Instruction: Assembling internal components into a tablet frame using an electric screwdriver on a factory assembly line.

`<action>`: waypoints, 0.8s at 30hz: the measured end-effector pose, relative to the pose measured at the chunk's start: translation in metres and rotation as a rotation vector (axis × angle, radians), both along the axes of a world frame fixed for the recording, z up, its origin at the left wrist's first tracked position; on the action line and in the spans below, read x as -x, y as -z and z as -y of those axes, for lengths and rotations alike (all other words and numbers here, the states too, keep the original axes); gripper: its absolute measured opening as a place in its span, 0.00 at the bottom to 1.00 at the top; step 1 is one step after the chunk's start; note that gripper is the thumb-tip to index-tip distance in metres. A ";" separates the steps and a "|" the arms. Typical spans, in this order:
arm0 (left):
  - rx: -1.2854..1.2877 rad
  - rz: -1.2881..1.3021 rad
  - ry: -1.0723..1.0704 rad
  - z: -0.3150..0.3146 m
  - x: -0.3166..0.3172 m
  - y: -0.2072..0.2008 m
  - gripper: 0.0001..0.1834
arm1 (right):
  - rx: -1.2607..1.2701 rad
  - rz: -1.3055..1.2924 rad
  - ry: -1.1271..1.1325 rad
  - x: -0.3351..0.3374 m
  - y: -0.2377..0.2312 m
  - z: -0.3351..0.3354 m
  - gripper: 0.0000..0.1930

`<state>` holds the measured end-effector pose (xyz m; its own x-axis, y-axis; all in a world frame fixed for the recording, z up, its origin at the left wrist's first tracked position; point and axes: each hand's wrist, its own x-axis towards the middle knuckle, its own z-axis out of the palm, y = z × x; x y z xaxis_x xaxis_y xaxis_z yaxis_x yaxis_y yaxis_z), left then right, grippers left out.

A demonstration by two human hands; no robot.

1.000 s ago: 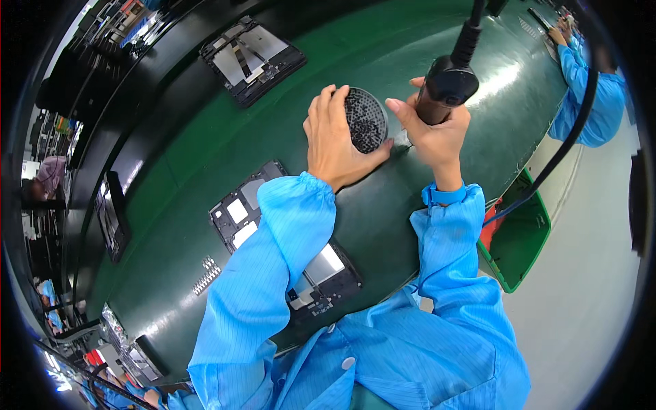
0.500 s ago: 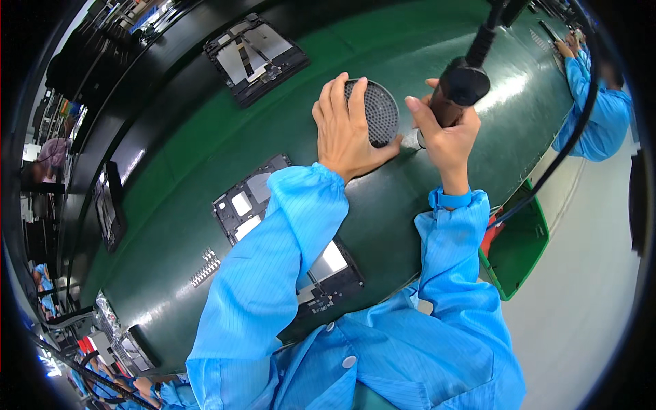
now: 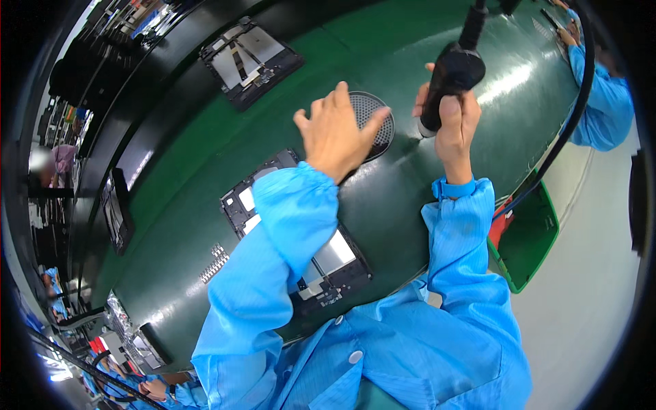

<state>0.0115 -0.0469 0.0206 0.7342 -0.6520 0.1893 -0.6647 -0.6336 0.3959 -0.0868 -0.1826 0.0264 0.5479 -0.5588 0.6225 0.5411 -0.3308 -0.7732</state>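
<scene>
My left hand [image 3: 336, 139] is over the near left side of a round grey dish [image 3: 367, 108] dotted with small holes. Its fingers are spread, and the thumb reaches across the dish; whether it touches cannot be seen. In my right hand [image 3: 454, 130] is a black electric screwdriver [image 3: 451, 75], held with the tip pointing down beside the dish and its cable rising from the top. Partly under my left forearm lies an opened tablet [image 3: 336, 253] with dark frame and silver panels.
Another opened tablet [image 3: 249, 60] rests on the far left of the green bench [image 3: 184, 198]. A strip of small metal pieces [image 3: 214, 264] lies left of my sleeve. On the right stand a green bin [image 3: 527, 239] and a co-worker in a blue sleeve [image 3: 596, 102].
My left hand has let go of the dish's rim and its fingers have spread. The dish now sits flatter. My right hand has shifted its grip slightly on the screwdriver.
</scene>
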 end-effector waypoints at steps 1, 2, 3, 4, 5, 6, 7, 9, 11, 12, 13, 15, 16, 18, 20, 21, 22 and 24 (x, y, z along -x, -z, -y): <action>0.006 0.094 0.001 -0.006 -0.003 -0.005 0.35 | -0.010 -0.004 0.007 -0.002 -0.001 0.002 0.17; -0.054 0.116 0.020 -0.012 -0.005 -0.012 0.30 | -0.026 0.011 -0.005 -0.002 -0.002 0.004 0.17; -0.111 0.139 0.039 -0.017 -0.006 -0.016 0.25 | -0.039 0.026 -0.017 -0.003 -0.003 0.005 0.17; -0.118 0.134 0.046 -0.022 -0.004 -0.015 0.25 | -0.027 0.015 -0.007 -0.003 -0.004 0.007 0.17; -0.177 0.160 0.078 -0.027 -0.001 -0.013 0.19 | -0.034 0.010 -0.003 -0.003 -0.005 0.007 0.17; -0.234 0.186 0.112 -0.030 0.004 -0.011 0.13 | -0.024 0.007 -0.002 -0.003 -0.005 0.009 0.17; -0.238 0.181 0.118 -0.033 0.011 -0.010 0.13 | -0.014 0.003 -0.003 -0.003 -0.004 0.010 0.16; -0.268 0.157 0.186 -0.040 0.030 -0.012 0.10 | -0.023 0.001 -0.001 -0.004 -0.003 0.015 0.16; -0.167 0.112 0.214 -0.052 0.045 -0.008 0.07 | -0.029 -0.001 -0.003 -0.005 -0.002 0.018 0.16; -0.099 0.029 0.282 -0.056 0.050 -0.008 0.06 | -0.036 0.004 -0.001 -0.004 -0.001 0.022 0.16; -0.034 -0.050 0.341 -0.063 0.055 -0.011 0.05 | -0.045 0.013 -0.008 -0.004 -0.001 0.024 0.17; 0.119 -0.026 0.346 -0.077 0.064 -0.018 0.05 | 0.004 0.033 -0.002 -0.006 0.000 0.029 0.17; 0.273 0.000 0.352 -0.085 0.067 -0.020 0.06 | 0.056 0.056 0.006 -0.006 0.000 0.031 0.17; 0.290 0.059 0.297 -0.106 0.066 -0.021 0.08 | 0.076 0.020 0.036 -0.007 0.001 0.033 0.18; 0.311 0.114 0.239 -0.127 0.066 -0.017 0.10 | 0.101 -0.019 0.066 -0.007 0.000 0.035 0.18; 0.355 0.107 0.091 -0.139 0.067 -0.011 0.09 | 0.092 -0.048 0.095 -0.007 -0.001 0.036 0.19; 0.396 0.100 -0.058 -0.151 0.067 -0.006 0.09 | 0.082 -0.077 0.123 -0.007 -0.002 0.036 0.20; 0.438 0.034 -0.103 -0.173 0.068 0.006 0.15 | -0.060 0.023 -0.002 -0.004 -0.009 0.028 0.24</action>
<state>-0.0561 0.1264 0.0141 0.7796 -0.4291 0.4563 -0.6243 -0.4741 0.6209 -0.0825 -0.2106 0.0357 0.5345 -0.5948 0.6004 0.5598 -0.2831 -0.7788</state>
